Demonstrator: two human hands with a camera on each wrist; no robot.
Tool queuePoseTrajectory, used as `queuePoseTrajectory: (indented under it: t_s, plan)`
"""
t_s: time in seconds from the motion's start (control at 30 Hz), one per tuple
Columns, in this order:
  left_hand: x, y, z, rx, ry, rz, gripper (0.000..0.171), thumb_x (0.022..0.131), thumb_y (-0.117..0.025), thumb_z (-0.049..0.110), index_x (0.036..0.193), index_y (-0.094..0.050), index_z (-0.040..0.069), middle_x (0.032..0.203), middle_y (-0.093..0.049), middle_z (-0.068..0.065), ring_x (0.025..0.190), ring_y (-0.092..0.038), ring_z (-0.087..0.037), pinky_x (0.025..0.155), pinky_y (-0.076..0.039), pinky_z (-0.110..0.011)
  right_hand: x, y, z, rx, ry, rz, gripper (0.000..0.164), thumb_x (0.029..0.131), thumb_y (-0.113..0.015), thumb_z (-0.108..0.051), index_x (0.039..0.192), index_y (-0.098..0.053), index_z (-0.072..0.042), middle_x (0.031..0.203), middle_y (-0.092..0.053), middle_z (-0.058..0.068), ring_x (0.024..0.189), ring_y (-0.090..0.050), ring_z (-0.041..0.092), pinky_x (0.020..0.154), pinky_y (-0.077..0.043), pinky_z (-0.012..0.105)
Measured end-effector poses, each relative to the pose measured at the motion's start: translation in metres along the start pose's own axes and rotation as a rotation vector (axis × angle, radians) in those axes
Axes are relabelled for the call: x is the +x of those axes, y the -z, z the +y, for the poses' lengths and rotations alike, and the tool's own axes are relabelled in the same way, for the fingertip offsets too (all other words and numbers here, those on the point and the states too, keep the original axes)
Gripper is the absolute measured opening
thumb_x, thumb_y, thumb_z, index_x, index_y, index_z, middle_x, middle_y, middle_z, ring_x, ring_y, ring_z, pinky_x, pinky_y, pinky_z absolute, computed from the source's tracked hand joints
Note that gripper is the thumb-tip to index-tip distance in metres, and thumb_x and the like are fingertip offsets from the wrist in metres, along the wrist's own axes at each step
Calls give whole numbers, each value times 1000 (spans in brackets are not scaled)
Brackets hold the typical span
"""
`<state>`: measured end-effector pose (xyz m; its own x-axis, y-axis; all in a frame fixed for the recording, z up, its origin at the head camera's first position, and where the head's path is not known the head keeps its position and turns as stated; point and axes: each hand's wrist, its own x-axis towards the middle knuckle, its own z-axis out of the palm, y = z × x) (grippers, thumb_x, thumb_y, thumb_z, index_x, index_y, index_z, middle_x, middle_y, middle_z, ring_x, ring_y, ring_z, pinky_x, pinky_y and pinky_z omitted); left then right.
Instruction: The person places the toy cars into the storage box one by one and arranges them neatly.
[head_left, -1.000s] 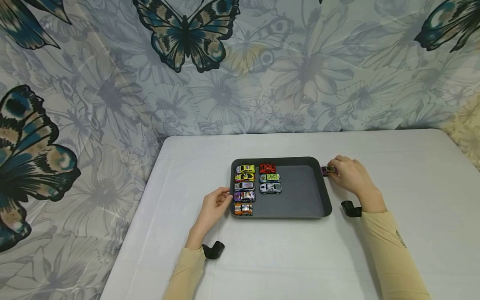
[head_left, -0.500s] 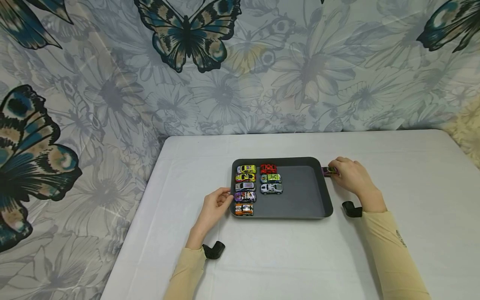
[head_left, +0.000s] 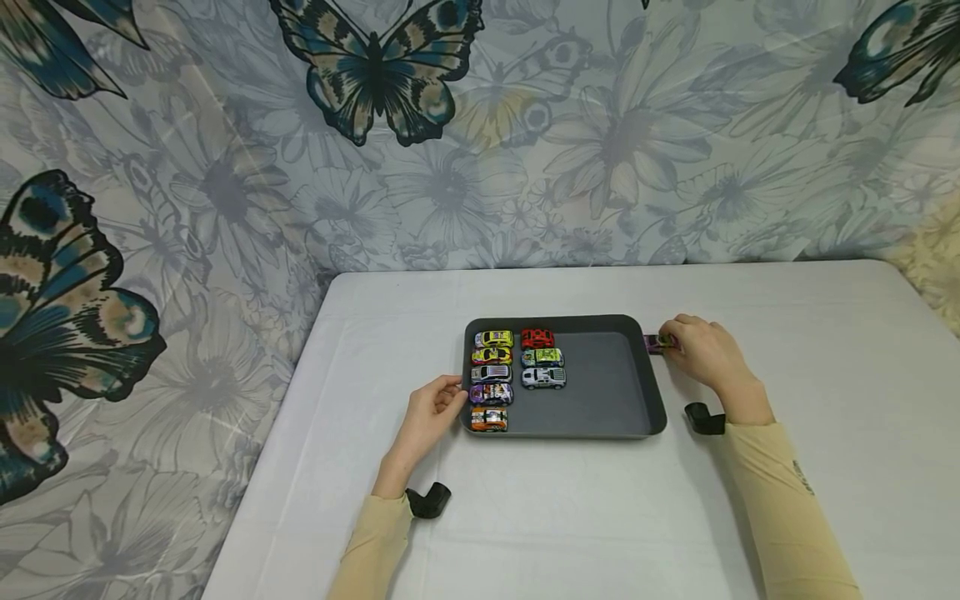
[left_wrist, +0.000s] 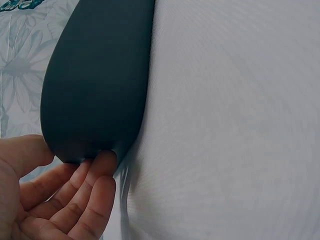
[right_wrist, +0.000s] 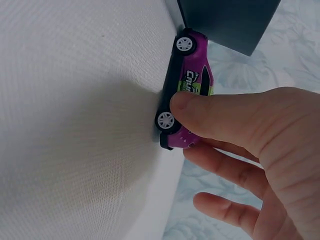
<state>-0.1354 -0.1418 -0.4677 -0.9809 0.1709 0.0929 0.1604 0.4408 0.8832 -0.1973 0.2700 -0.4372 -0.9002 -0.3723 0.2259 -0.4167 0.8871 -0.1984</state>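
Observation:
A dark grey baking tray (head_left: 600, 392) lies on the table with toy cars along its left part. My left hand (head_left: 429, 417) is at its left edge. In the left wrist view the thumb (left_wrist: 27, 155) and curled fingers hold the tray's end wall (left_wrist: 100, 85). Beyond the tray's right edge, my right hand (head_left: 705, 354) pinches a purple and green toy car (right_wrist: 196, 55) between thumb (right_wrist: 210, 112) and fingers. The car's wheels are on or just above the white cloth, and its front end is close to the tray wall (right_wrist: 227, 22). The thumb covers part of its side.
In the tray, several toy cars, including an orange one (head_left: 489, 419), form a left column. Beside it stand a red car (head_left: 537, 338), a yellow-green car (head_left: 542, 357) and a silver car (head_left: 543, 378). A butterfly-patterned cloth (head_left: 450, 192) hangs behind the white-covered table (head_left: 540, 517).

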Motion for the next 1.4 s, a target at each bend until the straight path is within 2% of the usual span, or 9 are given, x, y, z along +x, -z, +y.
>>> queuePoseTrajectory:
  t_s: [0.33, 0.57, 0.8, 0.97, 1.2, 1.4]
  plan:
    - [-1, -1, 1, 1, 28, 4, 26, 90, -61, 11, 111, -61, -4, 89, -62, -7, 72, -59, -12, 62, -51, -22, -5, 4, 4, 1, -8, 18, 18, 69, -72, 3, 85, -64, 2, 78, -59, 12, 70, -57, 31, 59, -43, 49]
    - [-1, -2, 0, 5, 5, 2, 27, 90, -60, 11, 112, -61, -5, 89, -62, -8, 73, -59, -12, 62, -50, -22, -8, 10, 3, -10, -23, 14, 22, 69, -73, 1, 88, -64, 2, 79, -60, 13, 69, -56, 29, 58, -42, 48]
    - [0, -2, 0, 7, 18, 2, 26, 90, -60, 11, 112, -61, -4, 89, -62, -7, 71, -58, -11, 62, -50, -22, -7, 20, -3, -36, 54, 137, 23, 64, -77, 3, 82, -63, 2, 71, -56, 9, 61, -53, 24, 51, -40, 43]
    - [-1, -2, 0, 12, 11, 2, 27, 90, -60, 11, 112, -61, -5, 89, -63, -8, 72, -59, -12, 63, -51, -22, -5, 29, -10, -66, 82, 187, 22, 63, -77, 3, 80, -63, 2, 70, -55, 8, 61, -52, 24, 50, -38, 42]
    - [0, -2, 0, 3, 0, 0, 27, 91, -60, 12, 111, -61, -6, 89, -62, -9, 72, -59, -13, 62, -50, -22, -5, 39, -16, -68, 78, 213, 22, 63, -77, 4, 80, -63, 2, 72, -57, 10, 63, -53, 27, 51, -39, 44]
    - [1, 0, 0, 10, 6, 3, 27, 91, -60, 12, 112, -61, -5, 89, -62, -9, 73, -59, -13, 63, -51, -22, -5, 45, -25, -71, 67, 201, 23, 65, -77, 2, 84, -64, 1, 81, -62, 13, 68, -57, 28, 55, -41, 46]
